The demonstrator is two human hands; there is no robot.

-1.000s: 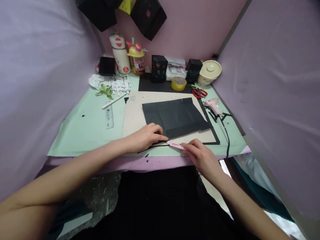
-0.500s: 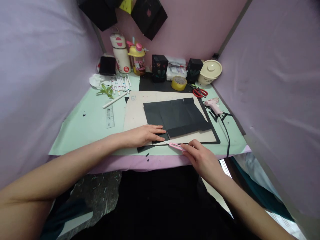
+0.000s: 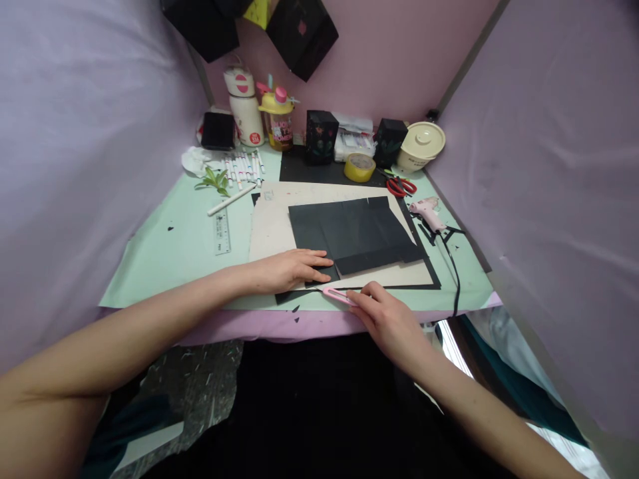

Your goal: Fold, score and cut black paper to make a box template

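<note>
A creased sheet of black card (image 3: 359, 229) lies on a pale cardboard sheet (image 3: 269, 223), with more black card showing beneath. My left hand (image 3: 294, 269) rests flat on the near left part of the black card, its fingers stretched out and pointing right. My right hand (image 3: 382, 316) grips a pink craft knife (image 3: 338, 296) by its handle, in front of the cardboard's near edge. The knife points left toward the black card's near edge, close to my left fingertips. Whether its blade touches the card I cannot tell.
Left of the cardboard lie a clear ruler (image 3: 222, 233), a white pen (image 3: 231, 200) and several markers (image 3: 242, 166). To the right are red-handled scissors (image 3: 401, 186) and a pink glue gun (image 3: 428, 214) with its cable. Yellow tape (image 3: 359, 167), bottles and black boxes stand behind.
My right hand has moved left with the craft knife, along the near edge of the card. My left hand stays pressed on the black card.
</note>
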